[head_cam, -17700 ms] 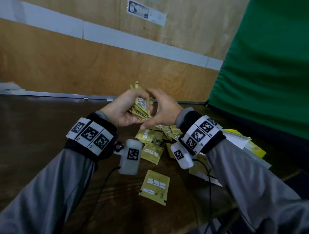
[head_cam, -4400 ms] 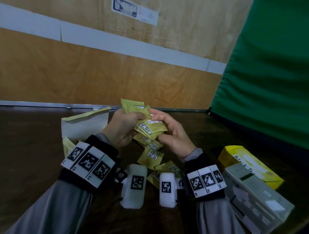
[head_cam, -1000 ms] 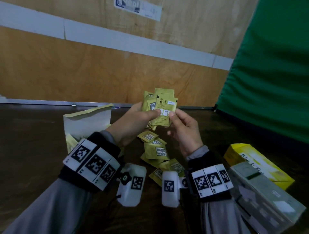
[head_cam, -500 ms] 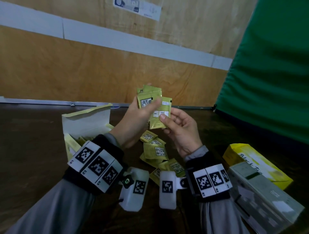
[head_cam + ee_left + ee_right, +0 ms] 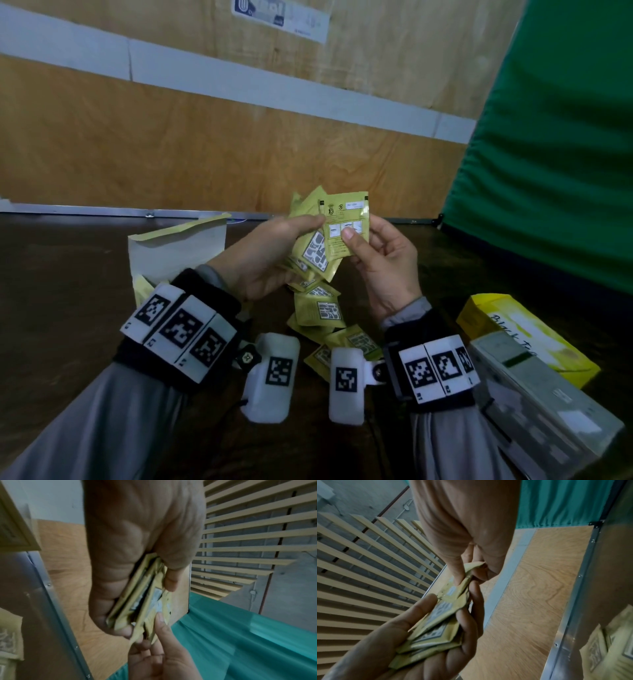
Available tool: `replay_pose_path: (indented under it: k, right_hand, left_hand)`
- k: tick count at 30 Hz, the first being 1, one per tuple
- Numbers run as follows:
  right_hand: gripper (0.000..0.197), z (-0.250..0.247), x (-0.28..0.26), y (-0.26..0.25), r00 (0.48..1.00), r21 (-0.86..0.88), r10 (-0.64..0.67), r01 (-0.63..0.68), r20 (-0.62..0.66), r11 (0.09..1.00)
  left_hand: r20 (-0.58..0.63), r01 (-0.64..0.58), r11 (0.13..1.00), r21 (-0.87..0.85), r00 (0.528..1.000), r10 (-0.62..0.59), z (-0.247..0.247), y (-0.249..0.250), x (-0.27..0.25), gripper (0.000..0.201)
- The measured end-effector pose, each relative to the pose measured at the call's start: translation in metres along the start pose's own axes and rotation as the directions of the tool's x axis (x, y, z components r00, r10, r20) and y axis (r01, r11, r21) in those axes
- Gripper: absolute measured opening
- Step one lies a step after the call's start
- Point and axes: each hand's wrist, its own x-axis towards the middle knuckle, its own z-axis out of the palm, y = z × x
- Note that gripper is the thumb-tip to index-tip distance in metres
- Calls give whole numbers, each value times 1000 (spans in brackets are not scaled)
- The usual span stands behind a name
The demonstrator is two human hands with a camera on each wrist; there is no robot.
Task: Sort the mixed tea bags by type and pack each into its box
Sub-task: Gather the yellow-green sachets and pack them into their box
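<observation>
An open box (image 5: 178, 253) stands at the left; the left hand (image 5: 263, 253) grips a fanned stack (image 5: 313, 253) of olive-yellow sachets above the loose bags (image 5: 318, 308), while the right hand (image 5: 383, 263) pinches one sachet (image 5: 346, 222) with white labels; two boxes (image 5: 527, 335) lie right

Above the table (image 5: 61, 291), the left hand (image 5: 260, 257) holds a stack of tea bags (image 5: 313, 250), and the right hand (image 5: 383, 267), just to its right, pinches the front tea bag (image 5: 346, 222) of this stack. Below the hands, loose tea bags (image 5: 320, 310) lie on the table between the two wrists. An open box (image 5: 178, 253) stands to the left behind the left wrist, and two closed boxes (image 5: 534, 383) lie side by side at the right, near the curtain (image 5: 555, 137), with the wall (image 5: 205, 144) behind everything.
</observation>
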Motion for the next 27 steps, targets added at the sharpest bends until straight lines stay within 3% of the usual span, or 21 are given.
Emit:
replay_pose_path:
  k: [3,9,12,15,19,23,27]
  right_hand:
    - [26,1,1,2,1000,-32,-16,15,-10,999]
    - [27,0,1,2,998,4,65,-65,9,998]
    - [28,-1,2,2,998,20,67,-67,-5,998]
    - [29,-1,1,1,998,26,42,-41,-37,999]
    - [23,-1,1,0,999,16,15,-14,-44,1000]
    - [20,-2,1,-1,998,-20,62,-62,5,998]
    - [26,-2,1,0,997,-53,78,-77,15,996]
  left_hand:
    - [27,65,998,-28,998,-64,2,-1,0,32]
    - [-80,-167,986,-26,983,164,13,-7,3,29]
    - [-145,-206,978,-18,969,201,17,-13,8,35]
    - [-197,-122,991,-52,974,109,16,-11,11,45]
    - [-144,-9,992,-128,990,-9,14,-6,7,58]
    - [-196,60,996,-68,978,-72,9,-7,10,64]
    - [-34,133,989,-60,990,-135,7,-8,10,78]
